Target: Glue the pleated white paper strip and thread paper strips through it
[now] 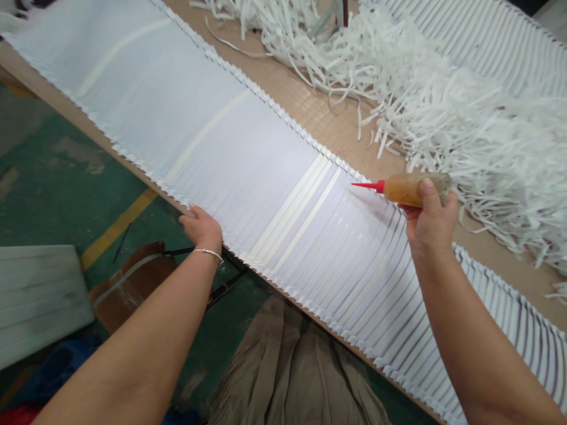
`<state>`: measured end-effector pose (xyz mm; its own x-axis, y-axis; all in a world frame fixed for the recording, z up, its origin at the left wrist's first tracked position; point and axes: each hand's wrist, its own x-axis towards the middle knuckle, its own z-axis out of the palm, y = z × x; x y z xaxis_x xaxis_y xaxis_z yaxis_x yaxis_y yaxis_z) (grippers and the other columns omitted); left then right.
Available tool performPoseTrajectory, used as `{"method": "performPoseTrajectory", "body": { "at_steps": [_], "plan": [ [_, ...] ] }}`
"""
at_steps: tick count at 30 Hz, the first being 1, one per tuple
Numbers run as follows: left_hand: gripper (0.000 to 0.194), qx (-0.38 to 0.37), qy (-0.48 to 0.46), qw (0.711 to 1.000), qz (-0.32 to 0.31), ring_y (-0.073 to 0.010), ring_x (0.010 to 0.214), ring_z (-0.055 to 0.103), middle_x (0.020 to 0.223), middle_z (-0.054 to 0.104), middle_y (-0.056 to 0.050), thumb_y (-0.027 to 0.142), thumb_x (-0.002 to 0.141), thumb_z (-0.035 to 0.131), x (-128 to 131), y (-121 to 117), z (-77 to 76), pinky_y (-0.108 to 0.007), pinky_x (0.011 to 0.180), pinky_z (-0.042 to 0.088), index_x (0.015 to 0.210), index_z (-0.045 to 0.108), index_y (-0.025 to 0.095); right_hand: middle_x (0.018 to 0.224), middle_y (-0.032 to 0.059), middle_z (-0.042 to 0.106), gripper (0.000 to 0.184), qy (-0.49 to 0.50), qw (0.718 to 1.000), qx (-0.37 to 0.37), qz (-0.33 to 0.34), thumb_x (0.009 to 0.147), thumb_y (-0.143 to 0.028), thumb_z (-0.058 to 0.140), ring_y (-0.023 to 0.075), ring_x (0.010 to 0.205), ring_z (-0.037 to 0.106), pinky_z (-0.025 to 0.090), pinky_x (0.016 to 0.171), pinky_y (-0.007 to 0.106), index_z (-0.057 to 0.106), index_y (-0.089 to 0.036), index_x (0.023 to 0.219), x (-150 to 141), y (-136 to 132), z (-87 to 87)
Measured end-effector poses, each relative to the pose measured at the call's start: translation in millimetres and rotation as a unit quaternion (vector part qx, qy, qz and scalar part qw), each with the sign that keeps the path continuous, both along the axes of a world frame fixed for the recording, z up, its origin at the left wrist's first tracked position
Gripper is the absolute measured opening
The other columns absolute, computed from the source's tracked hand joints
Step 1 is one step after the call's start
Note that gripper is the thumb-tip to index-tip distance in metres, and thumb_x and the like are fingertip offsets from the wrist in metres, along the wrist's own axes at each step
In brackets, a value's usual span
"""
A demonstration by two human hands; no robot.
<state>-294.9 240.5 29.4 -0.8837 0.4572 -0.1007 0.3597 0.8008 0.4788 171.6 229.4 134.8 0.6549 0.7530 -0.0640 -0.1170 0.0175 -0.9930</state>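
A long panel of white strips (pixel 212 171) with folded, knotted edges lies slantwise across the board in front of me. My left hand (pixel 201 227) is closed at the panel's near edge, thumb and fingers pinching the edge. A squeeze bottle (pixel 403 189) of amber liquid with a thin red nozzle is gripped in my right hand (pixel 432 215). It is tilted onto its side, and its nozzle points left above the panel near the far edge. Several cream-coloured strips (pixel 295 203) stand out among the whiter ones between my hands. Dark gaps separate the strips toward the right.
Behind the panel, a heap of loose white strip ends (pixel 398 88) covers much of the brown board (pixel 310 109). A second striped panel (pixel 491 44) lies at the back right. Below left are a brown seat (pixel 133 283) and a pale box-like object (pixel 42 301) on the green floor.
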Motion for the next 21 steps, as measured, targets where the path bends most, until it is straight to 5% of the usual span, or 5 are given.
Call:
{"method": "performPoseTrajectory", "body": {
  "at_steps": [10, 21],
  "plan": [
    [0.031, -0.008, 0.004, 1.000, 0.004, -0.0340, 0.125, 0.066, 0.128, 0.065, -0.030, 0.039, 0.112, 0.034, -0.5, 0.1, -0.4, -0.042, 0.105, 0.047, 0.106, 0.050, 0.013, 0.098, -0.0009, 0.062, 0.051, 0.000, 0.999, -0.032, 0.014, 0.071, -0.045, 0.086, 0.0172, 0.081, 0.066, 0.061, 0.064, 0.034, 0.052, -0.026, 0.103, 6.5, 34.3, -21.3],
    [0.027, 0.005, 0.003, 1.000, 0.003, -0.0308, 0.121, 0.066, 0.127, 0.065, -0.028, 0.038, 0.112, 0.035, -0.5, 0.1, 0.5, -0.039, 0.103, 0.047, 0.103, 0.046, 0.015, 0.098, 0.0006, 0.063, 0.048, -0.013, 0.997, -0.046, 0.062, 0.074, -0.048, 0.085, 0.0178, 0.082, 0.065, 0.059, 0.062, 0.032, 0.056, -0.027, 0.106, -19.0, -9.3, -12.0]
  ]
}}
